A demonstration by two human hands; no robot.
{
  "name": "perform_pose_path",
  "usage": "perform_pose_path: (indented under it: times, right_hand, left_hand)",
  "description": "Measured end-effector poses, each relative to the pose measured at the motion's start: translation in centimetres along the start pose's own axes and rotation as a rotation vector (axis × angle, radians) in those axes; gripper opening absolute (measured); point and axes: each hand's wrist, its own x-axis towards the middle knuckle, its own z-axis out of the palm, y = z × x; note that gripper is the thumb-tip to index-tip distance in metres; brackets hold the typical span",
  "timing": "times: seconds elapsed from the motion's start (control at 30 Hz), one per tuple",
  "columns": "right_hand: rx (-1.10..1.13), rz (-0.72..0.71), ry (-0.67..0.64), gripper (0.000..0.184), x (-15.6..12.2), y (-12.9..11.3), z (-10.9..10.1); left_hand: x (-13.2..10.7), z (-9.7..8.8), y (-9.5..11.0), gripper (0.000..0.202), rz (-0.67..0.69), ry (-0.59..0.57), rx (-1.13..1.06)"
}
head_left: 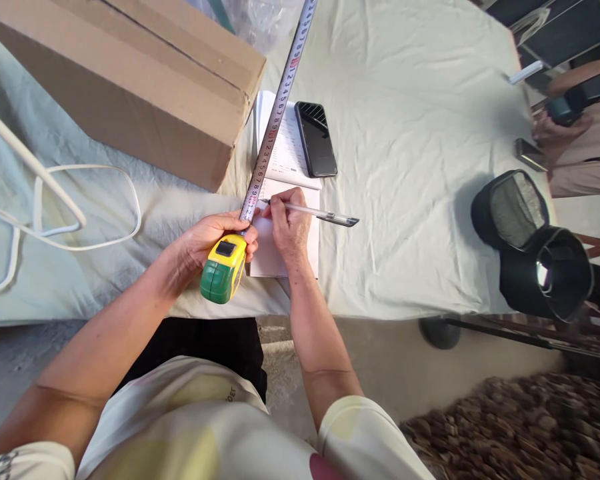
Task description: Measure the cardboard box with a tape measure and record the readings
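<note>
My left hand [213,237] grips a yellow and green tape measure [223,270] at its blade end, thumb and fingers around the metal strip. The pulled-out blade [271,133] runs away from me over the notebook and past the cardboard box. My right hand [291,223] holds a clear-barrelled pen [325,215], its tip pointing left close to the blade. That hand rests on the lower page of an open notebook [307,260]. A black phone [317,139] lies on the upper page, which carries printed lines.
A cardboard box [170,93] stands at upper left. White cable [90,170] loops across the cloth-covered table [405,167]. Two dark caps or containers [545,273] sit at the right edge. Another person's hand [560,133] holds a dark device there. Clear plastic [267,20] lies behind the box.
</note>
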Motion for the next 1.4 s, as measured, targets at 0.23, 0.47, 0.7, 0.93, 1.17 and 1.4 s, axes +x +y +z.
perform_pose_path:
  times: [0.23,0.47,0.7,0.93,1.17,1.4]
  right_hand:
    - [-0.012,0.001,0.013,0.016,0.04,-0.09,-0.01]
    - [-0.023,0.012,0.050,0.017,-0.15,-0.09,-0.03]
    - [-0.041,0.005,0.044,0.018,-0.06,0.02,0.00]
    - [-0.029,0.029,0.040,0.016,-0.12,-0.18,-0.03]
    - [-0.018,0.047,0.071,0.018,-0.12,-0.28,-0.04]
    - [-0.034,0.020,0.076,0.018,-0.02,-0.19,-0.07]
  left_hand:
    - [-0.10,0.10,-0.01,0.012,0.002,0.000,0.007]
    - [-0.11,0.01,0.00,0.017,-0.001,0.000,-0.001]
    - [-0.02,-0.02,-0.03,0.017,-0.004,-0.002,-0.006]
    - [-0.10,0.03,-0.05,0.018,-0.003,-0.007,-0.013]
    - [-0.07,-0.07,-0.08,0.014,0.003,-0.008,-0.007]
    - [-0.10,-0.07,-0.16,0.017,0.011,-0.022,0.001]
